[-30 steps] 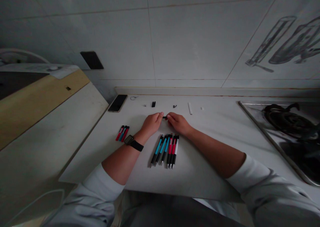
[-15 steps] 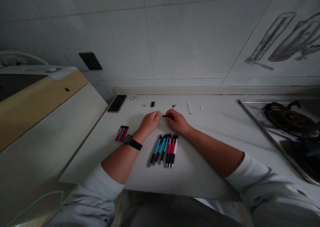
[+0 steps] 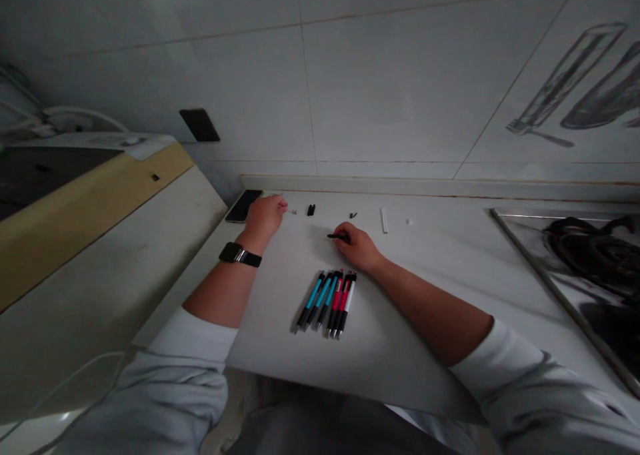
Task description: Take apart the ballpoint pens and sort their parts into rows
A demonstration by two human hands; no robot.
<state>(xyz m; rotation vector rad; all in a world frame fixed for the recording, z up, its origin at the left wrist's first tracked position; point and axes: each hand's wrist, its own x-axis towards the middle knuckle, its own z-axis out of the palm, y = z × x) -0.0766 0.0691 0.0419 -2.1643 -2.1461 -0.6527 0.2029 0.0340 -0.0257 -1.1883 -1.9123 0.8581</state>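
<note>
My right hand (image 3: 356, 247) rests on the white counter (image 3: 430, 295) and pinches a small black pen part (image 3: 334, 236) that sticks out to the left. My left hand (image 3: 265, 215), with a black watch on the wrist, reaches to the far left of the counter; its fingertips are pinched at a tiny metal piece (image 3: 292, 211). Whether it grips the piece I cannot make out. A row of several pens (image 3: 327, 300) with blue, red and white barrels lies in front of my right hand.
A phone (image 3: 243, 205) lies at the counter's back left corner. Small black parts (image 3: 311, 209) (image 3: 353, 215), a white tube (image 3: 384, 219) and a white bit (image 3: 409, 221) lie along the back. A gas hob (image 3: 590, 255) sits at the right, a wooden surface (image 3: 75, 208) at the left.
My hands have parted: the left one moved away to the back left towards the tiny metal piece, while the right one stayed put holding the black part. The view shifted left.
</note>
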